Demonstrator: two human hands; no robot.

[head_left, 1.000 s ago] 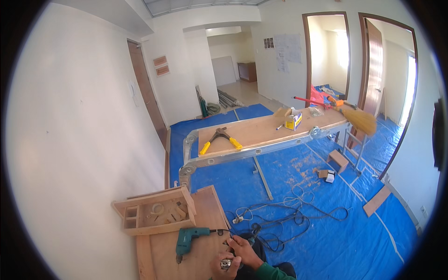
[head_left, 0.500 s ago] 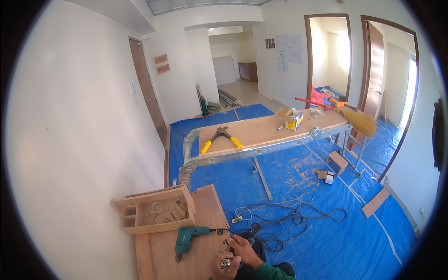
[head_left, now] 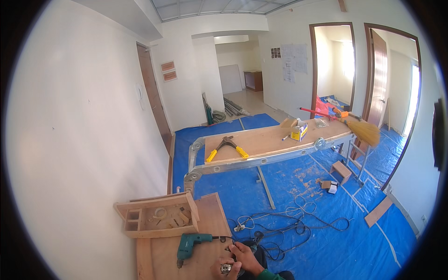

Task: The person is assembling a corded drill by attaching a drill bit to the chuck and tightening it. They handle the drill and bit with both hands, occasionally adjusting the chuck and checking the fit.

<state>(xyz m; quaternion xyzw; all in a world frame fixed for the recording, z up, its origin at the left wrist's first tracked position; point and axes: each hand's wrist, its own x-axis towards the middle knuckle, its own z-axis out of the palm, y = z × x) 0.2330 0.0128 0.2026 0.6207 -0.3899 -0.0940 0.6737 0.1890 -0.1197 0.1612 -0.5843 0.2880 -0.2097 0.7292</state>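
At the lower edge, my left hand (head_left: 219, 270) is closed around a round metal piece (head_left: 226, 268) that looks like a drill chuck; the rest of it is hidden. Right beside it, my right hand (head_left: 247, 258) has its thumb and fingers pinched on a small dark thing that I cannot make out. Left of my hands a teal corded drill (head_left: 189, 249) lies on its side on a plywood board (head_left: 207, 261), chuck toward me. Behind the drill sits a wooden tray (head_left: 154, 231) holding a tape roll (head_left: 160, 213) and small bits.
A metal folding platform (head_left: 261, 161) topped with plywood carries yellow-handled pliers-like cutters (head_left: 227, 147), a small yellow-blue box (head_left: 299, 131) and a broom (head_left: 364, 132). Tangled cords (head_left: 298, 224) lie on the blue floor sheet (head_left: 336, 252). A white wall (head_left: 84, 163) stands at the left.
The view has tilted up a little, so the scene sits slightly lower and to the right. Both hands stay close together in nearly the same pose. The drill has not moved.
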